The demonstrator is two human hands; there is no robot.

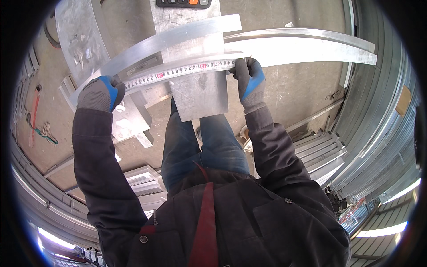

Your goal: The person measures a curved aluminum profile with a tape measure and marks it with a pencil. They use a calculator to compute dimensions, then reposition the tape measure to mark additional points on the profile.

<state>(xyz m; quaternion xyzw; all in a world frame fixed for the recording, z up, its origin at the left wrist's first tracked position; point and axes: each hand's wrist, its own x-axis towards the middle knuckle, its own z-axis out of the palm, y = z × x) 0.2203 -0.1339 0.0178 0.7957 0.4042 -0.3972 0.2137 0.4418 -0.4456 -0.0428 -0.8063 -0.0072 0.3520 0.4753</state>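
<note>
A white tape measure (179,71) with black and red markings stretches between my gloved hands, across a metal plate. At its left end my left hand (101,93), in a grey and blue glove, is closed round it; the tape's case is hidden in or behind the fingers. On the right, my right hand (250,82) pinches the tape near its low-numbered end. Just beyond the tape lies a long flat metal bar (178,39), running under or beside my left hand. A wider bright metal bar (307,51) extends to the right from near my right fingers.
The narrow metal plate (200,98) juts toward my legs. A black calculator (183,3) sits at its far end. More metal profiles (82,35) stand at left, with stacked lengths (378,102) along the right. A red-handled tool (35,111) lies on the floor.
</note>
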